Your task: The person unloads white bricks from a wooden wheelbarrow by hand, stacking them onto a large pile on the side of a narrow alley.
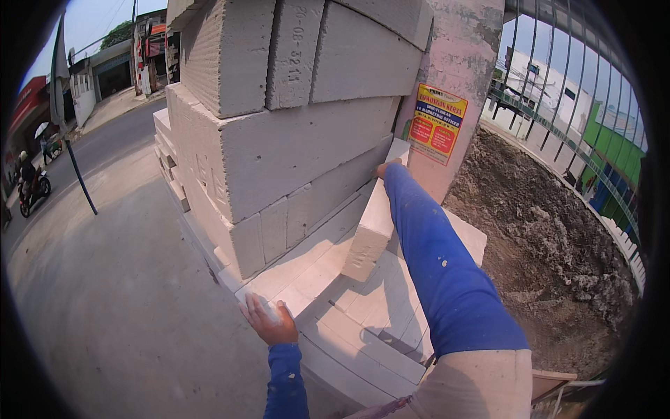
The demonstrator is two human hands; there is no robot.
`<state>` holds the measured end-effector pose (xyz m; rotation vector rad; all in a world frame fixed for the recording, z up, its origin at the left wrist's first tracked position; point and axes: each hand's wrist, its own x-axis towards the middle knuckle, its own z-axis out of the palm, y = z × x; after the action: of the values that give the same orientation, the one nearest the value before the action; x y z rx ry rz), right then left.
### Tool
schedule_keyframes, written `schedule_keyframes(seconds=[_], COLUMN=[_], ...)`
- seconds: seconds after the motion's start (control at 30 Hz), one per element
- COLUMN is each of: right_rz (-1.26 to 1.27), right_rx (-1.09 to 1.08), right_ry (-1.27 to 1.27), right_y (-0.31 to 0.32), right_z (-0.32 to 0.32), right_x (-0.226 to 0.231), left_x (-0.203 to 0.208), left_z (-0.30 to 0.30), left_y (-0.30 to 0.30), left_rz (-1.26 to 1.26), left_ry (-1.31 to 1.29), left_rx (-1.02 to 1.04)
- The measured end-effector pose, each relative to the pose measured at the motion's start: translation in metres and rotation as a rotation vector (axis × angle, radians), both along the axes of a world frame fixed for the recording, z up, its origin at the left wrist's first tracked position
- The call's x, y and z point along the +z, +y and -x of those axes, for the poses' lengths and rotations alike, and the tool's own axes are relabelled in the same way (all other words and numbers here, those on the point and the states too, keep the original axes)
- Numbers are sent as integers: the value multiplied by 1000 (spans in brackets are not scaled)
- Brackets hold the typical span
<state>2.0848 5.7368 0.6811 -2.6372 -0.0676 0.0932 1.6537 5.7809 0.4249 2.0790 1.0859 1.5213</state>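
Observation:
My left hand [269, 321] grips the near end of a flat white lightweight concrete block [307, 276], its thumb and fingers apart across the corner. That block lies at the foot of a tall stack of similar blocks [307, 160]. My right arm stretches far forward in a blue sleeve. At its end my right hand [388, 169] curls over the far part of a narrow concrete block [370, 234] that stands beside the flat one. The sleeve covers most of this hand. More blocks [363, 349] lie in a lower layer right before me.
A pink pillar [450, 59] with a coloured poster [437, 124] stands behind the stack. Rough dark soil [530, 216] and a metal fence [558, 105] lie to the right. Concrete paving [132, 279] and a road with a motorcycle [33, 190] are on the left, near a slanting pole [82, 178].

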Motion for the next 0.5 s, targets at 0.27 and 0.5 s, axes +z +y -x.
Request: schedule_keyframes(seconds=[0.27, 0.5], right_rz=[-304, -433], right_rx=[242, 317], right_ry=[-55, -232], right_y=[-102, -251], right_z=[-20, 39], right_x=[-42, -87], left_x=[-4, 3], left_z=[-8, -7], left_y=[-2, 0], left_rz=[17, -39], left_ry=[0, 60], left_rx=[-7, 35])
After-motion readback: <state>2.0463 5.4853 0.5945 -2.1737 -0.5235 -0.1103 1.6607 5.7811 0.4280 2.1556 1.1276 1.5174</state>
